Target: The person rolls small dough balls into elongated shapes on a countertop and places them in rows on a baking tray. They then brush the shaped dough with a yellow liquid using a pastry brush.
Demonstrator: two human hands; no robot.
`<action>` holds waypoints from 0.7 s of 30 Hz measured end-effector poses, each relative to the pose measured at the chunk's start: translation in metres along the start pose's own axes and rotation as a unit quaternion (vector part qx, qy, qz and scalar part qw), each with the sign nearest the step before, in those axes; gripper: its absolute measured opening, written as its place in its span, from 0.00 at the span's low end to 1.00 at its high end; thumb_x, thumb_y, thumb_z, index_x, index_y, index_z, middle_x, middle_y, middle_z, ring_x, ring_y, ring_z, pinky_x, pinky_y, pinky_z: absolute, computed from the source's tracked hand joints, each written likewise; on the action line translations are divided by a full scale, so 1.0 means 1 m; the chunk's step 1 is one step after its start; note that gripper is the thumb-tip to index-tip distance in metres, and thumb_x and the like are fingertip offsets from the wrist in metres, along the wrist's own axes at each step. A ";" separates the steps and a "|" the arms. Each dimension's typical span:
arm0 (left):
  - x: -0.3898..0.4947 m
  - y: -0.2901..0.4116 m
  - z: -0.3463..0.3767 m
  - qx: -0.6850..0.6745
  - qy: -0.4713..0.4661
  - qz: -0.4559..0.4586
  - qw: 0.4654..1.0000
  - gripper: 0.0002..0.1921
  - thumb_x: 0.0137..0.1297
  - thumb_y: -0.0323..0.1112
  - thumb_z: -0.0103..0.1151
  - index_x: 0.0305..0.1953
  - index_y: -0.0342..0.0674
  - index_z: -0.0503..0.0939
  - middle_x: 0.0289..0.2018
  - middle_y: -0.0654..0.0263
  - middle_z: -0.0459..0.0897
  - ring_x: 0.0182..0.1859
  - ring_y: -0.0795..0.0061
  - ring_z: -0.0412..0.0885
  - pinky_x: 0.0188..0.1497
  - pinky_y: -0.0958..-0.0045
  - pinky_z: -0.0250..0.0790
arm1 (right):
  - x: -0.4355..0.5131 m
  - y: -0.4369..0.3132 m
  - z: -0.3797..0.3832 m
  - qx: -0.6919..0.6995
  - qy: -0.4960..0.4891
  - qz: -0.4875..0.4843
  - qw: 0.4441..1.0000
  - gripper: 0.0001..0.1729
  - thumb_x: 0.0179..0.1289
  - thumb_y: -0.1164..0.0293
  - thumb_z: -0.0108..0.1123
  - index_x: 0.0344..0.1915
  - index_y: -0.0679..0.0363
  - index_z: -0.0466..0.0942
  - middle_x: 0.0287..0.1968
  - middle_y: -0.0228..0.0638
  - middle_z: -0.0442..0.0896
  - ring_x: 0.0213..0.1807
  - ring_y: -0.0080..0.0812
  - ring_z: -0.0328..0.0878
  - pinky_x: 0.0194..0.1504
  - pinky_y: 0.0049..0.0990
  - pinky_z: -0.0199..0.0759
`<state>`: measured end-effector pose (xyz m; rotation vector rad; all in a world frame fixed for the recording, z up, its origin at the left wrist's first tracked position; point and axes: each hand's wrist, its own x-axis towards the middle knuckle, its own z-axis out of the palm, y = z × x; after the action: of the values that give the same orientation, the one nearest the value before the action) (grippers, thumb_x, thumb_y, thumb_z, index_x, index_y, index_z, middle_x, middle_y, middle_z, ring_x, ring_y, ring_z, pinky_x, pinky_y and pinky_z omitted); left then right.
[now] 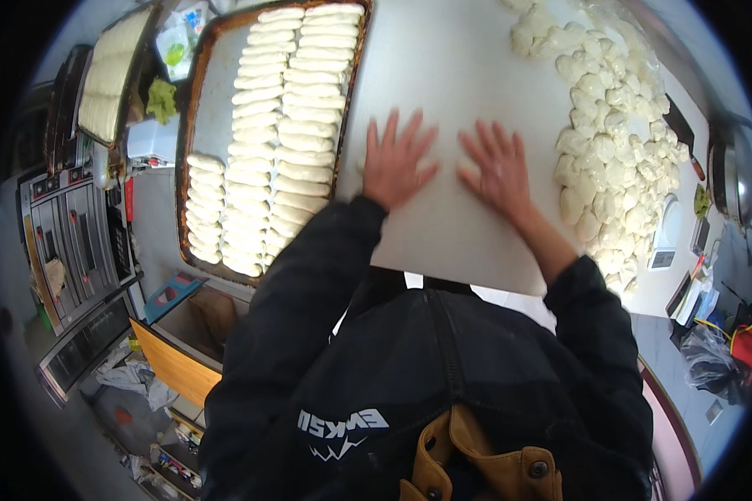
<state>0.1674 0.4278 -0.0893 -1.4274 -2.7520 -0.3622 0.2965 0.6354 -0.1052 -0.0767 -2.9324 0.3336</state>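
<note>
My left hand (400,161) is palm down with its fingers spread over the pale work table (435,225), slightly blurred. A bit of something pale shows at its outer edge; what lies under the palm is hidden. Beside it my right hand (498,168), also blurred, is spread flat with nothing seen in it. Left of my hands, a browned-rim baking tray (216,69) bears rows of shaped dough sticks (310,125). To the right lies a large heap of small dough pieces (614,150), partly under clear plastic film (639,37).
A white kitchen scale (667,225) and a dark-bladed knife (680,122) lie beyond the dough heap. A metal pan (730,178) is at the far right. Another filled tray (113,75) stands at left above a deck oven (75,244). An open wooden drawer (175,363) sits below.
</note>
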 end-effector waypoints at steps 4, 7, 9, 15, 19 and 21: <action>0.062 -0.021 0.013 0.019 0.039 -0.051 0.998 0.30 0.69 0.60 0.52 0.70 0.62 0.69 0.73 0.61 0.63 0.75 0.45 0.55 0.71 0.29 0.43 | 0.051 0.018 0.015 -0.066 0.048 0.092 0.992 0.37 0.65 0.41 0.58 0.71 0.39 0.68 0.73 0.46 0.66 0.74 0.53 0.61 0.68 0.66 0.50; 0.010 0.003 -0.001 0.055 0.009 -0.050 0.997 0.31 0.68 0.58 0.55 0.71 0.62 0.67 0.74 0.57 0.61 0.74 0.44 0.55 0.70 0.27 0.42 | 0.005 -0.017 -0.008 -0.069 0.005 0.082 0.994 0.38 0.64 0.44 0.60 0.72 0.38 0.67 0.74 0.49 0.63 0.73 0.60 0.57 0.66 0.67 0.50; -0.055 0.024 -0.011 0.021 -0.033 -0.033 0.999 0.33 0.66 0.57 0.58 0.71 0.62 0.66 0.74 0.56 0.59 0.74 0.44 0.54 0.70 0.27 0.41 | -0.046 -0.052 -0.027 -0.035 -0.071 0.065 0.995 0.40 0.61 0.48 0.63 0.73 0.40 0.67 0.75 0.46 0.61 0.74 0.62 0.54 0.68 0.65 0.47; -0.083 0.024 0.000 -0.053 0.047 0.007 0.997 0.35 0.61 0.57 0.63 0.68 0.53 0.69 0.67 0.54 0.65 0.71 0.48 0.58 0.72 0.35 0.46 | -0.076 -0.039 -0.021 0.019 -0.066 -0.013 0.998 0.41 0.58 0.53 0.68 0.71 0.44 0.69 0.72 0.44 0.64 0.72 0.51 0.59 0.69 0.55 0.51; 0.001 -0.006 -0.005 -0.168 -0.084 -0.027 0.982 0.26 0.63 0.60 0.59 0.44 0.40 0.83 0.48 0.52 0.83 0.54 0.53 0.79 0.60 0.50 0.66 | -0.012 0.003 0.007 0.000 -0.023 -0.006 1.000 0.26 0.57 0.57 0.71 0.55 0.51 0.78 0.52 0.40 0.80 0.52 0.44 0.76 0.50 0.45 0.70; 0.030 -0.018 -0.024 -0.203 -0.199 -0.072 0.956 0.31 0.68 0.64 0.52 0.33 0.38 0.85 0.35 0.53 0.87 0.40 0.51 0.83 0.47 0.51 0.72 | 0.018 0.011 0.006 -0.016 -0.062 0.013 0.998 0.18 0.67 0.52 0.64 0.46 0.53 0.78 0.35 0.38 0.80 0.35 0.37 0.77 0.34 0.38 0.71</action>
<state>0.1335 0.4364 -0.0661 -1.5226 -3.2651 -0.7614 0.2781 0.6458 -0.1103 -0.1013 -3.0626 0.3063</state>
